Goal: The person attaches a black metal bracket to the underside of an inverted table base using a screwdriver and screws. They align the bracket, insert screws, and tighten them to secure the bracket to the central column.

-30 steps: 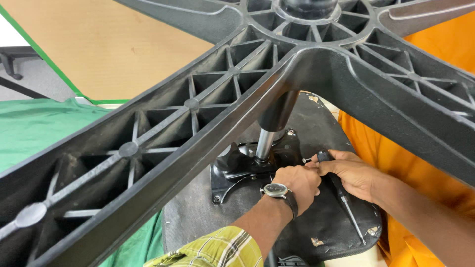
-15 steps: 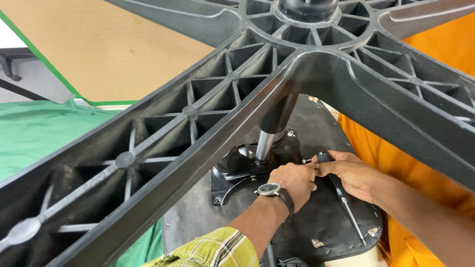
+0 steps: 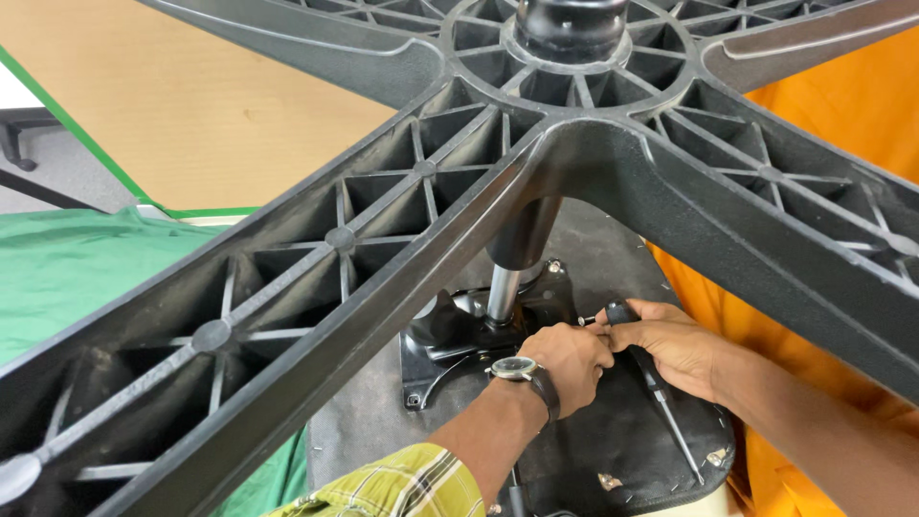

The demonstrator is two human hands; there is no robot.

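1. While the black five-armed chair base fills the upper part of the view, both hands meet under it at the black metal mechanism plate on the underside of the overturned seat.
2. The left hand, with a wristwatch on its wrist, is curled with its fingertips pinched together at a small silver fastener beside the plate; what exactly they hold is too small to tell.
3. The right hand is closed around the black handle of a screwdriver-like tool, its tip pointing toward that same fastener, touching the left hand's fingertips.
4. The plate sits flat against the seat, with the silver gas-lift column rising from it into the hub of the base.
5. Judged from this, the column and base are already fitted and the plate is in place; the fastening at this corner looks still in progress, and other corners cannot be judged.
6. Green cloth and orange cloth lie on either side.
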